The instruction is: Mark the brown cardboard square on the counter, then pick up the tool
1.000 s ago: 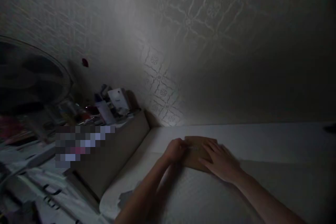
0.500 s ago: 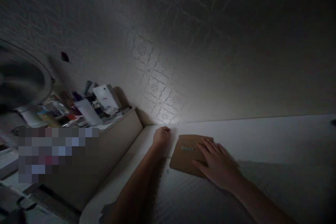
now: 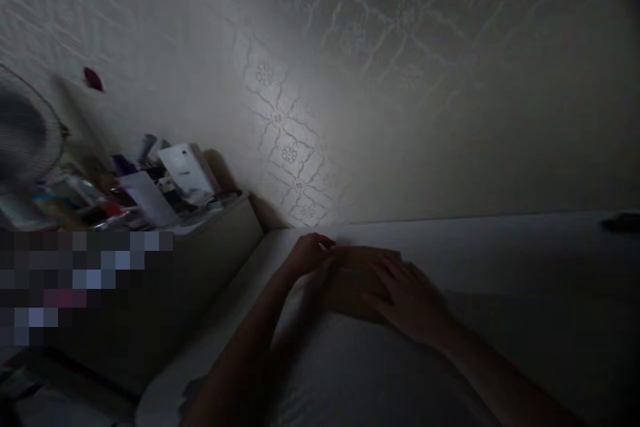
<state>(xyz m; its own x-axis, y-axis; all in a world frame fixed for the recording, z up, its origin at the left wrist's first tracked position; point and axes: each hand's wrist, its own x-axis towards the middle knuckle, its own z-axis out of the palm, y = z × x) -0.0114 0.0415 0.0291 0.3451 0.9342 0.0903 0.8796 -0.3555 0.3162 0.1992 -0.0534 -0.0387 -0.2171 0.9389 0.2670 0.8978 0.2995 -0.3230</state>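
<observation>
The room is dark. A flat brown card or envelope (image 3: 353,280) lies on a white bed surface (image 3: 500,260) close to the wall. My left hand (image 3: 310,253) is curled at the card's far left corner, fingers pinched on its edge. My right hand (image 3: 407,297) lies flat on the card's right part, fingers stretched out over it. Most of the card is hidden under my hands.
A patterned wall (image 3: 300,147) rises behind the bed. To the left stands a beige cabinet (image 3: 220,240) crowded with bottles and a white box (image 3: 183,170). A fan (image 3: 25,127) shows at the far left. A small dark object (image 3: 620,221) lies far right.
My left hand has come back from beside the card onto its left corner. The view has shifted right, and the card's printed face is now covered and darker.
</observation>
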